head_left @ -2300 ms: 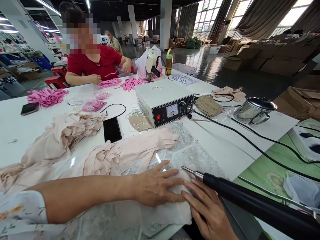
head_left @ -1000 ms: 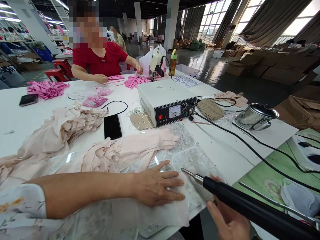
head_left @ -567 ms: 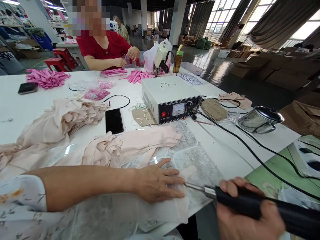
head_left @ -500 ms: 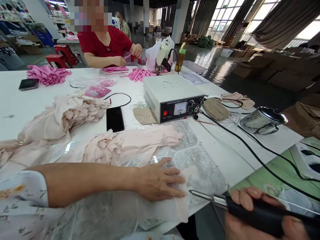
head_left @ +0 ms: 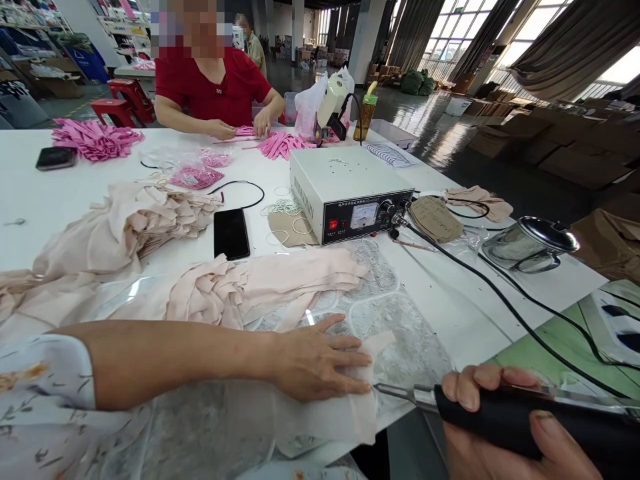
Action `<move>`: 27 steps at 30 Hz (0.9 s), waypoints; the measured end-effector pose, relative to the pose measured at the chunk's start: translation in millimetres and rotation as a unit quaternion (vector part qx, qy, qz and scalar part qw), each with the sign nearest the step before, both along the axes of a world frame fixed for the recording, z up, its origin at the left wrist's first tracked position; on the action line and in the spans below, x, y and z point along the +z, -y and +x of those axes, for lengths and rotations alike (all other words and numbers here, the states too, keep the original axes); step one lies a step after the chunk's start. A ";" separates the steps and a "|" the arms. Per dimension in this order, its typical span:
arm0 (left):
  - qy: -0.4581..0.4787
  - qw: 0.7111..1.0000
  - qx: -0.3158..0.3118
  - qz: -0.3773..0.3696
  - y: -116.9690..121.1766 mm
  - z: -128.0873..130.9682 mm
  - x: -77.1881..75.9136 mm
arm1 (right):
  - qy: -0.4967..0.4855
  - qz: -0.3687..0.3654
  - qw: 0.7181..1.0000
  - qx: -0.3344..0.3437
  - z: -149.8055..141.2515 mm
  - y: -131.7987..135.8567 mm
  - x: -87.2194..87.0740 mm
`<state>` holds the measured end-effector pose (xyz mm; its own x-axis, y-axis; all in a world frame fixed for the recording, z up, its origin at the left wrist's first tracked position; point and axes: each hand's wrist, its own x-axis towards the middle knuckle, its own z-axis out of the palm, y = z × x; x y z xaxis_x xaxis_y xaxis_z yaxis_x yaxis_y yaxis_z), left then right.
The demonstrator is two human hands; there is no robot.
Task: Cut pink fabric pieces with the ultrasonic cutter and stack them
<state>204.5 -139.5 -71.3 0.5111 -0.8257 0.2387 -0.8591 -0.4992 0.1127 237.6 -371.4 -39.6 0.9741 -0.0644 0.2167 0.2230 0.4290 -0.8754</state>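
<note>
Left hand [head_left: 320,360]: lay flat on cloth [head_left: 367,400], fingers spread
Right hand [head_left: 505,427]: was clamped around black tool [head_left: 480,410]

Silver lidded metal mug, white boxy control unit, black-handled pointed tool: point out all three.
Silver lidded metal mug [head_left: 509,248]: head view, side of body.
White boxy control unit [head_left: 347,175]: head view, top panel.
Black-handled pointed tool [head_left: 493,415]: head view, handle.

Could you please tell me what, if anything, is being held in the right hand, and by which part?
The right hand holds the black tool by its thick handle, behind the metal tip.
</note>
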 end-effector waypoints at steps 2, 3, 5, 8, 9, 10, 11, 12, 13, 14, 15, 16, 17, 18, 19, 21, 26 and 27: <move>-0.002 1.000 0.000 0.004 0.1 0.1 -0.3 | 0.022 -0.006 1.000 0.003 0.1 -2.3 -1.7; -0.005 1.000 0.000 0.007 0.2 0.0 -0.3 | 0.027 -0.007 1.000 0.005 0.4 -3.2 -2.6; -0.012 1.000 0.002 0.015 0.5 0.0 0.2 | 0.029 -0.004 1.000 0.007 1.5 -4.8 -4.0; -0.012 1.000 0.003 0.020 1.1 0.0 1.7 | 0.020 0.005 1.000 0.004 3.5 -7.6 -5.0; -0.008 1.000 0.003 0.017 1.1 0.0 2.2 | 0.021 0.004 1.000 0.004 3.9 -8.4 -5.0; -0.004 1.000 0.003 0.014 1.1 0.0 2.6 | 0.025 0.001 1.000 0.006 4.1 -9.1 -4.8; 0.000 1.000 0.004 0.010 1.1 0.1 2.8 | 0.030 -0.003 1.000 0.008 4.2 -9.6 -4.5; 0.003 1.000 0.005 0.007 1.0 0.0 2.9 | 0.035 -0.007 0.999 0.011 4.1 -10.1 -4.2; 0.005 1.000 0.006 0.006 0.8 0.0 2.8 | 0.038 -0.011 0.999 0.014 3.9 -10.4 -3.9; 0.005 1.000 0.006 0.005 0.7 0.0 2.6 | 0.041 -0.015 0.999 0.014 3.7 -10.7 -3.6; 0.005 1.000 0.006 0.005 0.6 -0.1 2.2 | 0.044 -0.019 0.999 0.015 3.6 -11.0 -3.4; 0.006 1.000 0.005 0.004 0.5 -0.2 1.8 | 0.046 -0.022 0.999 0.016 3.5 -11.2 -3.4; 0.006 1.000 0.005 0.003 0.5 -0.2 1.3 | 0.047 -0.023 0.999 0.015 3.5 -11.5 -3.4; 0.006 1.000 0.005 0.000 0.5 -0.3 0.8 | 0.046 -0.024 0.999 0.015 3.5 -11.7 -3.7; 0.005 1.000 0.005 -0.002 0.5 -0.3 0.4 | 0.042 -0.022 0.999 0.016 3.4 -11.8 -4.0; 0.000 1.000 0.004 -0.004 0.6 -0.4 -0.2 | 0.035 -0.016 0.999 0.015 3.2 -11.7 -4.8; -0.014 1.000 0.004 0.008 0.0 -0.2 0.0 | 0.017 0.003 1.000 0.011 2.6 -10.1 -5.4; -0.016 1.000 0.004 0.011 -0.1 -0.1 0.3 | 0.014 0.006 1.000 0.011 2.7 -9.9 -5.4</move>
<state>204.3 -139.3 -71.0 0.5244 -0.8266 0.2042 -0.8515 -0.5084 0.1284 240.4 -361.5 -45.0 0.9690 -0.0462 0.2425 0.2374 0.4439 -0.8640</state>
